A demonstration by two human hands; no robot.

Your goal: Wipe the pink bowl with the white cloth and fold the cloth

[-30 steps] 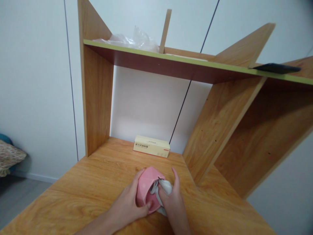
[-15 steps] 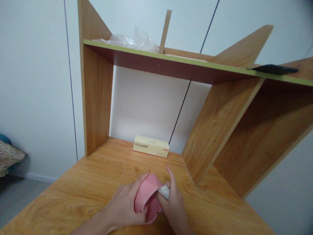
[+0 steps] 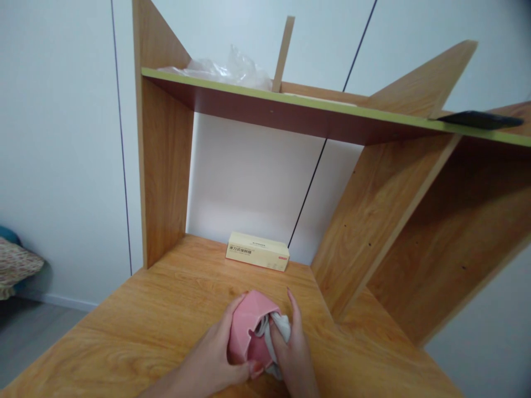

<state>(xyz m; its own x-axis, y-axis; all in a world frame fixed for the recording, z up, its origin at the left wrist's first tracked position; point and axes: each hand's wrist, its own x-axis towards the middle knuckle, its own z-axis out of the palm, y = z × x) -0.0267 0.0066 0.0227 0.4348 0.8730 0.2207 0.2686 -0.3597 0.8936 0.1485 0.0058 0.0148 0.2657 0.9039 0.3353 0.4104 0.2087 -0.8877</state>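
Observation:
A pink faceted bowl with a wavy rim is tipped on its side above the desk, its opening facing right. My left hand grips it from the left, thumb at the lower rim and fingers round the outer wall. At the opening, my right hand holds a light grey cloth against the inside and over the rim. My right index finger points up, clear of the cloth. Part of the cloth is hidden inside the bowl.
Behind my hands, a cream cling-film box stands at the back of the wooden desk. Overhead runs a shelf carrying a clear plastic bag and a dark flat object. A wooden divider rises on the right.
The bowl has turned so that its opening faces further right and towards me. More of the grey cloth shows, now spread along the inside and rim under my right hand.

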